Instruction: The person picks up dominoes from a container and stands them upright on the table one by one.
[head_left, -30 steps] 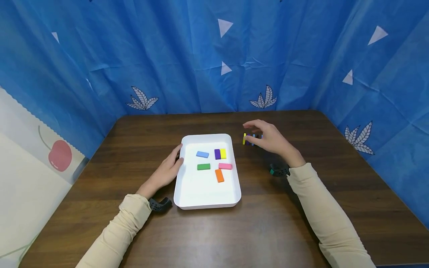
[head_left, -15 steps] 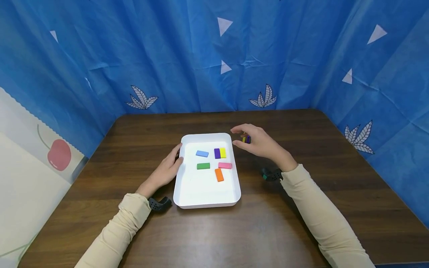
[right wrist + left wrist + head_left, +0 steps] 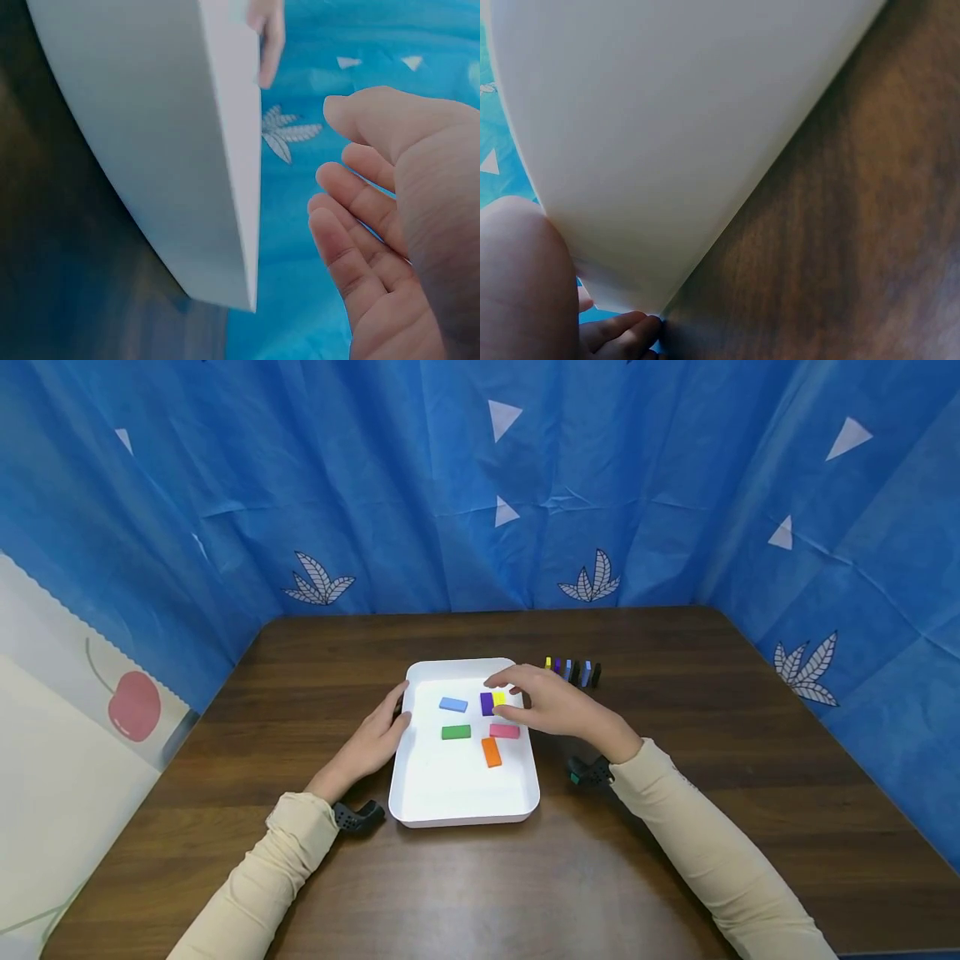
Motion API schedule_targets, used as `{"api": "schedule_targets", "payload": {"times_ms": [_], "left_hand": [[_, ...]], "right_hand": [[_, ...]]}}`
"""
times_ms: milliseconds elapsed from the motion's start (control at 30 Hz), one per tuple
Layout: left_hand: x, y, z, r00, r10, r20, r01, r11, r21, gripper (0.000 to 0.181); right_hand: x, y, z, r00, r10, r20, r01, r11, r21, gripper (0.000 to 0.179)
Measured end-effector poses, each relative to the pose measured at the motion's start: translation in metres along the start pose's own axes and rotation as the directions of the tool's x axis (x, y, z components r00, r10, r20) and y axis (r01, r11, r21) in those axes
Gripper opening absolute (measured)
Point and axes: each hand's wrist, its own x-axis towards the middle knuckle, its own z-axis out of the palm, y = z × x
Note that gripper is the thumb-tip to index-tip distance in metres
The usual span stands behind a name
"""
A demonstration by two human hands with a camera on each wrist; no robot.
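From my head view, working left to right, I have the left hand (image 3: 372,745) resting against the left wall of the white tray (image 3: 442,789), fingers extended along the side rather than clenched.

Inside the tray, to the right of that hand, lies the light-blue block (image 3: 453,704), with the green block (image 3: 456,732) on its near side. Further right, the purple block (image 3: 487,704) and the yellow block (image 3: 498,699) lie side by side, touching. Nearer than that pair are the orange block (image 3: 491,752) and, at its far right, the pink block (image 3: 504,732). I count six blocks in the tray, one of each colour.

My right hand (image 3: 551,700) reaches over the tray's right rim from the right. In the head view the purple and yellow pair shows between its parted thumb and forefinger; the right wrist view shows loosely bent fingers with nothing in them, so it is released.

Beyond that hand, outside the tray on the surface (image 3: 675,693), stands a row of upright blocks (image 3: 587,673): one yellow, one purple and two blue. I cannot tell whether the dark shapes beside the blue ones are blocks or shade.
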Motion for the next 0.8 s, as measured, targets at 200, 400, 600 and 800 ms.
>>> {"api": "schedule_targets", "payload": {"times_ms": [200, 400, 600, 800], "left_hand": [[0.000, 0.000, -0.001, 1.000, 0.001, -0.005, -0.001, 1.000, 0.002, 0.063], [0.000, -0.002, -0.001, 1.000, -0.002, -0.002, 0.002, 1.000, 0.004, 0.063], [0.001, -0.003, -0.001, 1.000, 0.002, -0.005, -0.002, 1.000, 0.004, 0.063], [0.000, -0.004, -0.002, 1.000, 0.001, -0.002, -0.001, 1.000, 0.007, 0.063]], "right_hand": [[0.004, -0.006, 0.016, 0.998, -0.017, 0.059, 0.015, 0.999, 0.036, 0.050], [0.005, -0.010, 0.028, 0.994, -0.091, 0.057, 0.089, 0.995, 0.041, 0.048], [0.006, -0.012, 0.040, 0.992, -0.101, 0.072, 0.098, 0.994, 0.042, 0.046], [0.004, -0.014, 0.048, 0.990, -0.057, 0.130, 0.059, 0.998, -0.007, 0.047]]}}
